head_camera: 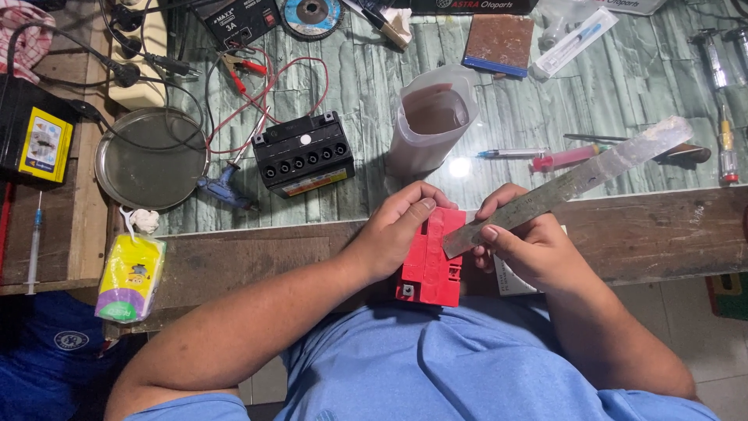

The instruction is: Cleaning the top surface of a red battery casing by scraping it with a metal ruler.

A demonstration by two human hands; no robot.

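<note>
A small red battery (430,265) rests on the wooden bench edge against my belly. My left hand (397,230) grips its left side and top, thumb over the upper edge. My right hand (530,248) holds a long flat metal blade (569,185) wrapped in clear tape at its far end. The blade's near tip lies on the battery's top, at its right side. A white box (510,279) lies half hidden under my right hand.
A black battery (304,153) with open cell holes sits on the green surface with red leads. Beside it stand a clear plastic jug (430,117), syringes (510,153), a round metal dish (152,158), a yellow packet (131,278) and screwdrivers (725,140).
</note>
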